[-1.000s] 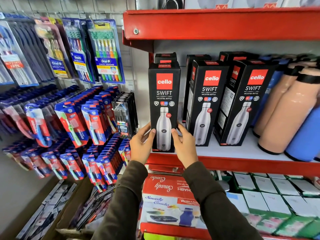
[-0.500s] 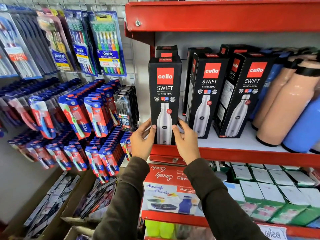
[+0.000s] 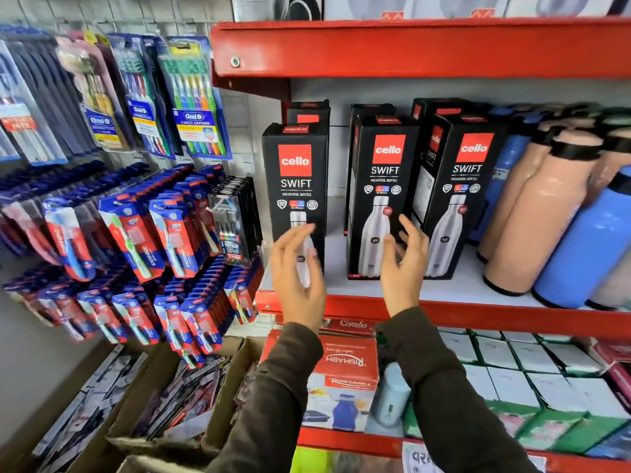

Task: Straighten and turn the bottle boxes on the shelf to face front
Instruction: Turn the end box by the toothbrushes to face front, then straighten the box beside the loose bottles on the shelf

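Observation:
Three black cello SWIFT bottle boxes stand at the front of the red shelf [image 3: 478, 314]. The left box [image 3: 295, 186] faces front and stands upright. The middle box [image 3: 382, 196] and the right box [image 3: 459, 196] are turned slightly, each showing a side panel. More black boxes stand behind them. My left hand [image 3: 298, 268] is open in front of the lower part of the left box, holding nothing. My right hand [image 3: 404, 264] is open in front of the middle box's lower right corner, fingers spread, not gripping it.
Peach bottles [image 3: 532, 213] and blue bottles [image 3: 587, 240] stand at the right of the shelf. Toothbrush packs [image 3: 143, 233] hang on the wall at left. A red shelf [image 3: 409, 49] sits overhead. Red Rishabh boxes [image 3: 345, 367] and white packs fill the shelf below.
Both hands have let go of the left box, which now stands on the shelf. They have opened and spread apart, the right hand moving over to the middle box.

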Demonstrator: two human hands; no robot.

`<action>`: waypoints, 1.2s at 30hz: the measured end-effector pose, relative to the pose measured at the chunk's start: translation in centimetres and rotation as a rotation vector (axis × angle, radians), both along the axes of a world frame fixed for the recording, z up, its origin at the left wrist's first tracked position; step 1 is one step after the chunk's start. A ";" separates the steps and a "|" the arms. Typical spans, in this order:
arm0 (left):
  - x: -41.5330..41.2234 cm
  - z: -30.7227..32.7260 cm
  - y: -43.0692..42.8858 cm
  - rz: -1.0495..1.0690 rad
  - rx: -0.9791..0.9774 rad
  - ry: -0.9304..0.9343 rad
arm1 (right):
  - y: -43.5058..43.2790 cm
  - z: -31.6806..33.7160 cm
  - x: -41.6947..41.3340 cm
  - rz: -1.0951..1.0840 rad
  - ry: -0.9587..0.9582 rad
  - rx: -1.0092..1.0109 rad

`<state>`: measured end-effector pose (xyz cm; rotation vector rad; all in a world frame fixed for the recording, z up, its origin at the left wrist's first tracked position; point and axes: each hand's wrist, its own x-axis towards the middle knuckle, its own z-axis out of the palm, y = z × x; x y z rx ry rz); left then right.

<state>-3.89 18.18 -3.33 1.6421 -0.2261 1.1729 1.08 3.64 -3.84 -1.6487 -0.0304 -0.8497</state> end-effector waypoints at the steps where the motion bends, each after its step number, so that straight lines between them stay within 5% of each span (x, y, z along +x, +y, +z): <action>1: -0.1 0.3 -0.7 -0.049 0.051 0.006 | -0.1 -0.3 0.4 0.014 0.016 0.003; 5: 0.6 -0.5 -2.7 -0.265 0.134 0.095 | 1.0 -1.6 0.7 0.052 0.129 -0.041; 9: 4.1 1.1 -9.6 -0.275 -0.014 0.338 | -4.2 0.1 2.5 0.093 0.225 -0.106; 16: 7.1 -0.7 -8.4 -0.245 -0.237 0.657 | -3.6 -0.5 2.4 0.170 0.393 -0.227; 36: 3.0 -2.0 -6.4 -0.191 -0.163 0.643 | -3.7 -1.3 -1.8 0.265 0.315 -0.121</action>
